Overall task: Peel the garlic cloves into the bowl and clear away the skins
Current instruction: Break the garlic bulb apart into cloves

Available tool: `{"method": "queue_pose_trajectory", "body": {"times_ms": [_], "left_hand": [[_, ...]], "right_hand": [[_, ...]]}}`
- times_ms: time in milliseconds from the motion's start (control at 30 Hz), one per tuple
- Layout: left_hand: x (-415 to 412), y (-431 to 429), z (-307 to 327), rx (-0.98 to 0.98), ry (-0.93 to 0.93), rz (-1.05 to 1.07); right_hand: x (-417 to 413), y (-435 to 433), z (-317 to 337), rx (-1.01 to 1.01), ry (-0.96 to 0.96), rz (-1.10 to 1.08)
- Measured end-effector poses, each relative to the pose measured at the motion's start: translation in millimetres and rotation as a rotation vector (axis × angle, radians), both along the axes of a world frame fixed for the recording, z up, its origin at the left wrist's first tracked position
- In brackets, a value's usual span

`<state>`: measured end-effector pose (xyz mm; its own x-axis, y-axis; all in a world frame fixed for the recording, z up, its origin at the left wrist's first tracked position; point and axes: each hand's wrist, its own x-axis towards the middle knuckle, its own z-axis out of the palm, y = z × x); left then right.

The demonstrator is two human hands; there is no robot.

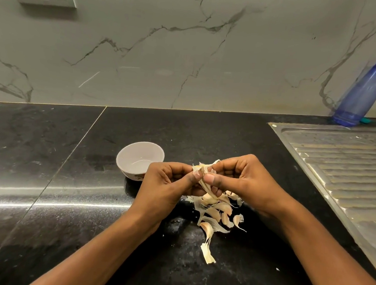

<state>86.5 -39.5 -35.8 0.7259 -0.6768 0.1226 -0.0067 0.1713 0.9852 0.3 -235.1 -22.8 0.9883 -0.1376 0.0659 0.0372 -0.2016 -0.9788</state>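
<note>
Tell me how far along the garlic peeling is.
Early on. Done: nothing visibly, the white bowl looks empty. In hand: the left hand and right hand both pinch a papery garlic piece above the counter. Left: the pile of unpeeled cloves and loose skins beneath needs peeling and clearing.

free: countertop [48, 159] left of bowl [135, 154] | blocked: garlic pile [216, 211] at centre; drainboard [337, 164] on right

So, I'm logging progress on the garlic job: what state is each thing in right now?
Bowl: upright, empty.
Garlic piece: held above the counter, skin partly on.
Left grip: pinching the garlic piece.
Right grip: pinching the garlic piece.
Loose cloves: unpeeled, piled on the counter among skins.
Blue bottle: standing by the wall.
</note>
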Motion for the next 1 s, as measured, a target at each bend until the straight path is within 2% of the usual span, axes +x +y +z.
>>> {"method": "queue_pose_trajectory", "body": {"times_ms": [600, 800, 1000], "left_hand": [[-1.1, 3.8, 5.1, 0.008, 0.055, -0.042], [1.1, 0.8, 4.8, 0.052, 0.008, 0.06], [1.4, 1.5, 4.9, 0.076, -0.031, 0.088]], "right_hand": [[-4.4, -5.9, 5.3, 0.093, 0.094, 0.081], [-2.0, -0.3, 5.7, -0.078, 0.058, 0.01], [-3.5, -1.5, 7.4, -0.112, 0.05, 0.055]]}}
